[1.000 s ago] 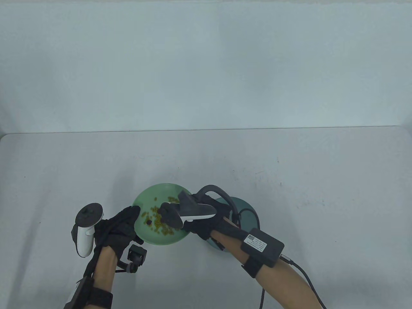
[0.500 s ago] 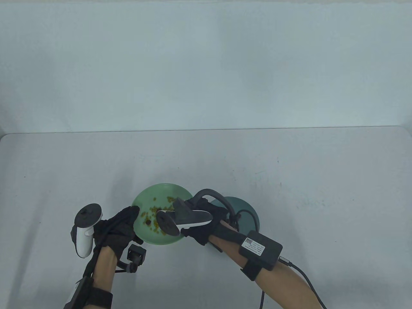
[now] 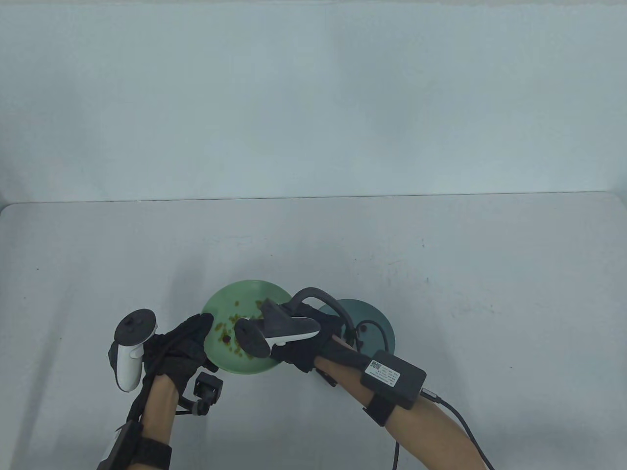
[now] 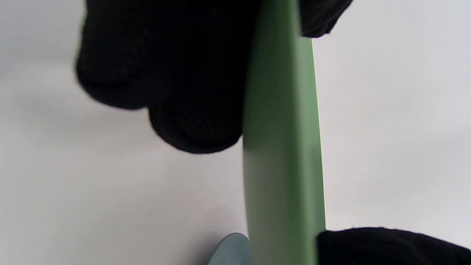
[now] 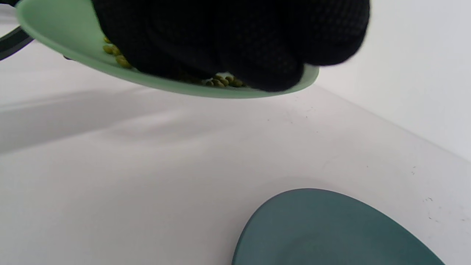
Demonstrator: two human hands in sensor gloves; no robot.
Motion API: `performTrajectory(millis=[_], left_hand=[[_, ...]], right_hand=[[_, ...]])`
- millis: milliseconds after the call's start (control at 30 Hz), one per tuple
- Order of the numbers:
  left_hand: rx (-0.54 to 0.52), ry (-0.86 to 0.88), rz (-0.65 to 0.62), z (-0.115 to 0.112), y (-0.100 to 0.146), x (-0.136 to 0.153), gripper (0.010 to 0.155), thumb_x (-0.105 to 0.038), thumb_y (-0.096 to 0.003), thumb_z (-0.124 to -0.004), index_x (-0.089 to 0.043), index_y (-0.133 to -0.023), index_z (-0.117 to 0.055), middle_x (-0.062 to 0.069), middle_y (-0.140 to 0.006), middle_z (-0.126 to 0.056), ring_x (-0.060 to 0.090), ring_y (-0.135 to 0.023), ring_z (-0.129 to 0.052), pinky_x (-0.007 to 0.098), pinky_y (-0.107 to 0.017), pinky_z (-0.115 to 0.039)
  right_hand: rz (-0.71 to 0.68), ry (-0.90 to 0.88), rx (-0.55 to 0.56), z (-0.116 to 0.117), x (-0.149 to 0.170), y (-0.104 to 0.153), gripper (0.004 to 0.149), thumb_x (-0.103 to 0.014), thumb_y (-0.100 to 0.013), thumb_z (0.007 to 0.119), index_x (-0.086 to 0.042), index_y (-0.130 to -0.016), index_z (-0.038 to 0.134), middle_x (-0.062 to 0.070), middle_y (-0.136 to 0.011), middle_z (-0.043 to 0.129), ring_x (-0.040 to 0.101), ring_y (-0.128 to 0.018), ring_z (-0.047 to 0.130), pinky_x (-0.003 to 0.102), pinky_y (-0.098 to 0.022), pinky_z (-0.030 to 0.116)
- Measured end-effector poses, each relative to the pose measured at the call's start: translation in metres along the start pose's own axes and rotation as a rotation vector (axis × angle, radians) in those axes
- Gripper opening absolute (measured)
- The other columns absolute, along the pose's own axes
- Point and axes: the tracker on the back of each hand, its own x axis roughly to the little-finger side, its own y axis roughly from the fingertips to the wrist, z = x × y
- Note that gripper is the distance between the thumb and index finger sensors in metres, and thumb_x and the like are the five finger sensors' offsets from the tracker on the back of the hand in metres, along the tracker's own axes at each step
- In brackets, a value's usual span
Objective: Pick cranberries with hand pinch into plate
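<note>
A light green plate (image 3: 218, 301) holds several yellow-green pieces (image 3: 235, 318) and one dark red cranberry (image 3: 226, 338). My left hand (image 3: 198, 338) grips its left rim, with the rim (image 4: 283, 147) between my fingers (image 4: 191, 110) and thumb (image 4: 386, 246). My right hand (image 3: 252, 342) hangs over the plate's right half, its fingertips hidden under the tracker. In the right wrist view its bunched fingers (image 5: 239, 44) reach down among the yellow-green pieces (image 5: 114, 49); what they hold is hidden. A dark teal plate (image 3: 377, 318) lies to the right, with a small red speck (image 3: 364, 327) on it.
The teal plate also shows in the right wrist view (image 5: 323, 228), low and near the camera. A black box (image 3: 393, 374) with a cable is strapped to my right forearm. The grey table (image 3: 490, 274) stretches back to a pale wall.
My right hand has moved left, further over the green plate, uncovering more of the teal plate. My left hand has kept its grip on the rim.
</note>
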Motion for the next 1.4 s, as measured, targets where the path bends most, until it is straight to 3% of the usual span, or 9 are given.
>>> performTrajectory(millis=[433,600,800,967,1167,1400], left_hand=[[0.011,-0.016,0.005,-0.001,-0.001,0.001,0.047,-0.035,-0.062,-0.061,-0.001,-0.093,-0.073,0.014,-0.067,-0.096,0.025,-0.035,-0.108,0.031,-0.028,-0.093],[0.006,-0.039,0.005,-0.002,-0.001,0.0,0.047,-0.035,-0.062,-0.061,-0.001,-0.093,-0.073,0.014,-0.067,-0.096,0.025,-0.036,-0.108,0.032,-0.028,-0.093],[0.004,-0.036,0.007,-0.002,-0.002,0.001,0.047,-0.035,-0.0619,-0.061,-0.001,-0.093,-0.074,0.014,-0.068,-0.096,0.025,-0.036,-0.108,0.032,-0.028,-0.093],[0.002,-0.034,0.012,-0.001,-0.001,0.001,0.047,-0.035,-0.062,-0.061,-0.001,-0.093,-0.074,0.014,-0.067,-0.096,0.025,-0.036,-0.108,0.032,-0.028,-0.093],[-0.007,-0.033,0.015,0.0,-0.001,0.001,0.047,-0.035,-0.0619,-0.061,-0.001,-0.093,-0.073,0.014,-0.068,-0.096,0.025,-0.036,-0.108,0.032,-0.028,-0.093],[-0.012,-0.034,0.014,0.001,0.0,0.001,0.047,-0.035,-0.0619,-0.061,-0.001,-0.093,-0.074,0.014,-0.067,-0.096,0.025,-0.036,-0.108,0.032,-0.028,-0.093]], right_hand=[[-0.021,-0.024,-0.02,0.002,0.001,-0.001,0.048,-0.047,-0.052,0.079,-0.013,-0.084,0.087,-0.013,-0.046,0.092,0.007,-0.036,0.098,0.029,-0.034,0.087],[-0.018,-0.053,0.006,-0.007,0.005,0.001,0.048,-0.047,-0.052,0.079,-0.013,-0.084,0.086,-0.013,-0.046,0.092,0.007,-0.036,0.098,0.029,-0.034,0.087],[0.025,-0.059,0.064,-0.027,0.024,0.012,0.048,-0.047,-0.052,0.079,-0.013,-0.084,0.086,-0.013,-0.046,0.092,0.007,-0.036,0.098,0.029,-0.034,0.087],[0.092,-0.082,0.084,-0.029,0.051,0.024,0.048,-0.047,-0.052,0.079,-0.013,-0.085,0.086,-0.013,-0.046,0.092,0.007,-0.036,0.098,0.029,-0.034,0.087],[0.173,-0.116,0.06,-0.009,0.082,0.036,0.048,-0.047,-0.052,0.079,-0.013,-0.085,0.086,-0.013,-0.046,0.092,0.007,-0.036,0.098,0.029,-0.034,0.087],[0.239,-0.156,-0.032,0.038,0.102,0.036,0.047,-0.047,-0.052,0.079,-0.013,-0.085,0.086,-0.013,-0.046,0.092,0.007,-0.036,0.098,0.029,-0.034,0.087]])
